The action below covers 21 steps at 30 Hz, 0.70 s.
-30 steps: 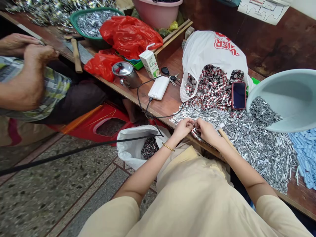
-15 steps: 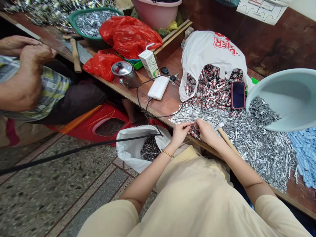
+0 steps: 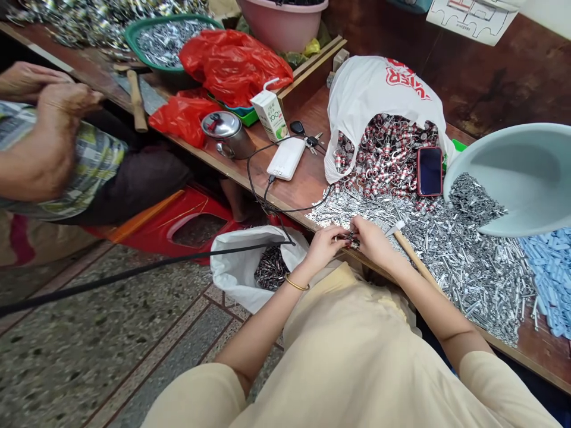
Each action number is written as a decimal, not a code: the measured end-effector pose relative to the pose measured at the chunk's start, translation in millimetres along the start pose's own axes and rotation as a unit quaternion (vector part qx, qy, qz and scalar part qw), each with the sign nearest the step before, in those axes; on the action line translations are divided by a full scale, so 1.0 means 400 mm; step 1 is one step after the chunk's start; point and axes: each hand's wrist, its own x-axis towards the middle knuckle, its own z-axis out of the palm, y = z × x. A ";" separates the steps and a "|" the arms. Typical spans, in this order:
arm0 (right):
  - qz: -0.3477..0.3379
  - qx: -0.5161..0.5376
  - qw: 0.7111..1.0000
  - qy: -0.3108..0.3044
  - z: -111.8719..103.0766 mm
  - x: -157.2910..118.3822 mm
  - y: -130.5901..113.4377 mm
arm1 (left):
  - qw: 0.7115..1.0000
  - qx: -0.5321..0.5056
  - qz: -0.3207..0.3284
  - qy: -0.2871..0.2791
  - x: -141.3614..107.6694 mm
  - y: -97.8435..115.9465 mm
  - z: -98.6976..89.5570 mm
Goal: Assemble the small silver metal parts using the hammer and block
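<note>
Silvery metal strips (image 3: 473, 273) lie in a broad heap along the near edge of the wooden bench (image 3: 282, 189), and at that edge the person's two hands meet over a small red-and-silver fitting (image 3: 353, 242). The left hand (image 3: 325, 246) has its thumb and fingers bent inward and only slightly parted, their tips at the fitting's left end. The right hand (image 3: 373, 241) curls in at the other end, its fingers drawn together. Which of the two has hold of the fitting I cannot tell, as the fingers partly cover it. Just beside the right hand, a hammer (image 3: 414, 256) lies slantwise on the heap.

Toward the bench's far edge, a white plastic bag (image 3: 370, 89) lies open, with many more red-and-silver pieces (image 3: 388, 154) in its mouth and a red-edged phone (image 3: 430, 171) resting against them. To the right of these, a pale blue-grey basin (image 3: 530, 178) leans tipped, small dark metal bits (image 3: 475, 199) at its lip. Below the near edge, left of the hands, a white sack (image 3: 232, 261) holds dark pieces (image 3: 270, 267).
</note>
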 end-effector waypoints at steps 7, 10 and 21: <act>0.031 -0.095 0.988 0.121 -0.109 -0.018 0.074 | 0.994 0.008 0.092 0.051 -0.034 0.034 0.008; -0.018 -0.086 0.985 0.150 -0.102 -0.041 0.051 | 0.991 0.014 0.114 0.071 -0.040 0.074 0.016; -0.107 0.159 0.953 0.234 -0.105 -0.140 -0.122 | 0.977 -0.080 0.167 0.103 -0.024 0.200 0.030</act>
